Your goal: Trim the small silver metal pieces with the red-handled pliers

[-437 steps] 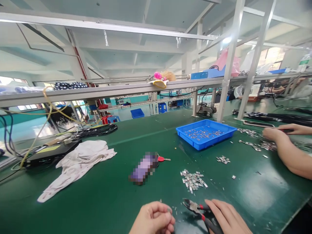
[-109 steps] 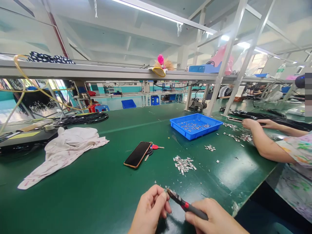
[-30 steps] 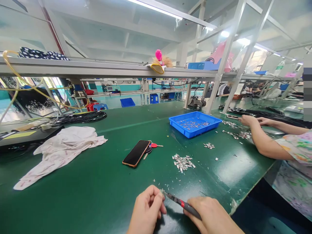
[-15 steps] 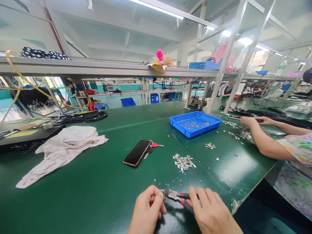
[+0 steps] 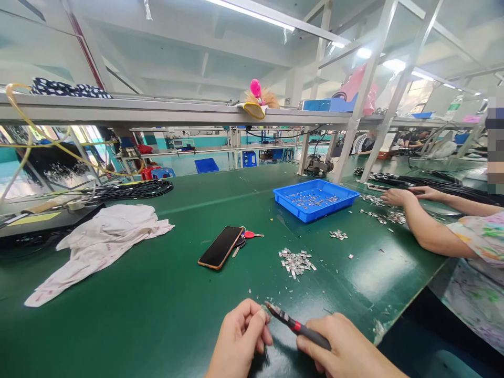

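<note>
Where the left hand (image 5: 239, 337) and the side cutters (image 5: 299, 326) meet, near the bottom edge of the view, only a faint glint of metal at the fingertips, perhaps a small clipped piece, too tiny to make out. Both forearms cut off by the lower edge of the frame. Handle ends of the cutters buried in the right hand (image 5: 337, 350); jaws seen edge-on, their opening impossible to judge.

Left hand curled, thumb and fingers drawn together, whether on anything uncertain. Right hand closed firmly around the grips. Side cutters slim and dark-handled, with a red band and a narrow steel head angled up and to the left, tip just beside the left fingertips, above the green counter (image 5: 118, 325).

Compared with half a second earlier, cutters turned from broadside to edge-on, right fingers no longer lifted but wrapped around the handles.

Fine metal clippings (image 5: 252, 290) scattered on the counter ahead of the hands; beyond them, a heap of small metal pieces (image 5: 296, 262). Farther off, a blue plastic tray (image 5: 311, 214) holding more pieces, and to its right a co-worker's hands (image 5: 397, 197) among another scatter.
</note>
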A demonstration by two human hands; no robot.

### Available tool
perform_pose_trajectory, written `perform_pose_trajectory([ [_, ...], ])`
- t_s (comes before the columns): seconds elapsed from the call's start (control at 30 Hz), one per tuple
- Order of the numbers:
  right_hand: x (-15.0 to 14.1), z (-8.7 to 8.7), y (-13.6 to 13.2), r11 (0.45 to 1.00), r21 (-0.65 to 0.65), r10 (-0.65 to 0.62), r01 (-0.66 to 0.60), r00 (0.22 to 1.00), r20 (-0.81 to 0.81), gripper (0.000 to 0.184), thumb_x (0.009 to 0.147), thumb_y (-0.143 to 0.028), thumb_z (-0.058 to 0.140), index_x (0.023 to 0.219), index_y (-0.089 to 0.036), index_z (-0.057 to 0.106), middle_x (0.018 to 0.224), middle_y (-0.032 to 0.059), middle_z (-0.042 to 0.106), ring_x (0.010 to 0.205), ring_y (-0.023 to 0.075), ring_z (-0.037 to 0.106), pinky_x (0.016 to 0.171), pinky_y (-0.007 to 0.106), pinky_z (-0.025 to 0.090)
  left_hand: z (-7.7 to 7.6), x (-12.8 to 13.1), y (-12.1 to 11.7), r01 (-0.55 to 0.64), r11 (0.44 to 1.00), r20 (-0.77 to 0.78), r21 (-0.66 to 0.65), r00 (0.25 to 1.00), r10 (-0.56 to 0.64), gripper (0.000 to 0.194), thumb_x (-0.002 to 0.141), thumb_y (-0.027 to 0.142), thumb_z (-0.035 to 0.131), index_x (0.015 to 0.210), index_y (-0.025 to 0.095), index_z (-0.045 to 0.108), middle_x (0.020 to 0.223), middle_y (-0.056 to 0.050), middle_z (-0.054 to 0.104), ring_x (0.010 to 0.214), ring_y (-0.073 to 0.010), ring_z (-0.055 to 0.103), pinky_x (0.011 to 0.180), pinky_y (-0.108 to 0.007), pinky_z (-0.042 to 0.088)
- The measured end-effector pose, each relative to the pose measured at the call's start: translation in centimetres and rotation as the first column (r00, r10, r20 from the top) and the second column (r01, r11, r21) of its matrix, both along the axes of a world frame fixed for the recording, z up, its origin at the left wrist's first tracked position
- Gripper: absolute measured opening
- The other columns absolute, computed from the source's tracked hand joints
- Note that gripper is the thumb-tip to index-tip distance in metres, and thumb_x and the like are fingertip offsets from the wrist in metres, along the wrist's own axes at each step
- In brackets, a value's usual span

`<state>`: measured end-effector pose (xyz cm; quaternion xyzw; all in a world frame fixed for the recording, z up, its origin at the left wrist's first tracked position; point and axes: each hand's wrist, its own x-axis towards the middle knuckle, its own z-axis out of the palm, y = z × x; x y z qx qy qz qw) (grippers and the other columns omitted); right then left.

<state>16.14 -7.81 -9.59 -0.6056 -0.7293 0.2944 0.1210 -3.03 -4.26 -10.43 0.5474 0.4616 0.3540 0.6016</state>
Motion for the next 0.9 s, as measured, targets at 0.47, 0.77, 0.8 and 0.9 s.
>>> perform_pose_trajectory([
  [0.47, -0.4, -3.6, 1.1, 0.824, 0.546, -0.302, 0.152, 0.933, 0.195, 0.016, 0.083, -0.023, 0.053, 0.099, -0.023, 0.057, 0.088, 0.003, 0.054, 0.082, 0.0219, 0.05, 0.071, 0.037, 0.042, -0.3, 0.2, -0.3, -0.122, 0.988, 0.042, -0.098, 0.991, 0.127, 0.027, 0.073, 0.04, 0.054, 0.066, 0.014, 0.051, 0.047, 0.002, 0.048, 0.042, -0.0049, 0.031, 0.046, -0.016, 0.021],
  [0.77, -0.9, -5.3, 1.2, 0.648, 0.753, -0.362, 0.116, 0.916, 0.171, 0.028, 0.083, -0.024, 0.056, 0.11, -0.016, 0.054, 0.092, 0.0065, 0.051, 0.085, 0.0217, 0.046, 0.073, 0.038, 0.043, -1.2, -0.4, 0.2, -0.096, 0.993, -0.039, -0.071, 0.995, 0.093, 0.035, 0.073, 0.049, 0.059, 0.068, 0.014, 0.053, 0.049, 0.001, 0.051, 0.044, -0.0055, 0.032, 0.045, -0.017, 0.022],
  [0.8, -0.9, -5.3, 1.2, 0.643, 0.756, -0.361, 0.124, 0.919, 0.157, 0.029, 0.083, -0.024, 0.056, 0.11, -0.015, 0.053, 0.092, 0.0068, 0.051, 0.086, 0.0219, 0.046, 0.073, 0.038, 0.043, -1.4, -0.6, 0.4, -0.081, 0.994, -0.057, -0.074, 0.995, 0.077, 0.038, 0.073, 0.052, 0.06, 0.068, 0.014, 0.053, 0.049, 0.0, 0.051, 0.044, -0.0056, 0.032, 0.045, -0.017, 0.023],
  [0.9, -1.0, -5.3, 1.1, 0.624, 0.769, -0.363, 0.141, 0.924, 0.125, 0.03, 0.082, -0.023, 0.057, 0.111, -0.015, 0.053, 0.093, 0.0073, 0.052, 0.086, 0.0219, 0.046, 0.074, 0.038, 0.042, -1.9, -1.0, 0.9, -0.051, 0.996, -0.099, -0.077, 0.994, 0.043, 0.048, 0.07, 0.062, 0.06, 0.068, 0.015, 0.053, 0.05, 0.0, 0.052, 0.045, -0.006, 0.033, 0.045, -0.017, 0.024],
])
